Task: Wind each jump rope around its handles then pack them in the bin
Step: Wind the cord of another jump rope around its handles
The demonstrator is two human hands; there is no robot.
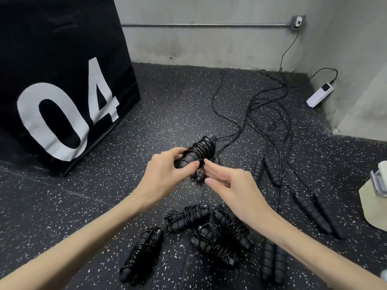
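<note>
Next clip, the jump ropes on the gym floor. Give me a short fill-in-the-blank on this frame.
1. The left hand grips a partly wound ____.
2. The black box at left bears the number ____.
3. Finished bundles lie on the ____.
4. The white device lies by the wall on the ____ side.

Missing words: jump rope; 04; floor; right

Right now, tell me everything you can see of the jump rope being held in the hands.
The held jump rope is all black: two ribbed, foam-looking handles laid side by side, with thin glossy cord coiled many times around their upper half. It is tilted, its far end pointing up and away, raised above the speckled floor. The left hand grips its lower end, fingers curled round the handles. The right hand pinches the cord at the bundle's near side. A loose tail of cord trails off toward the floor.
</note>
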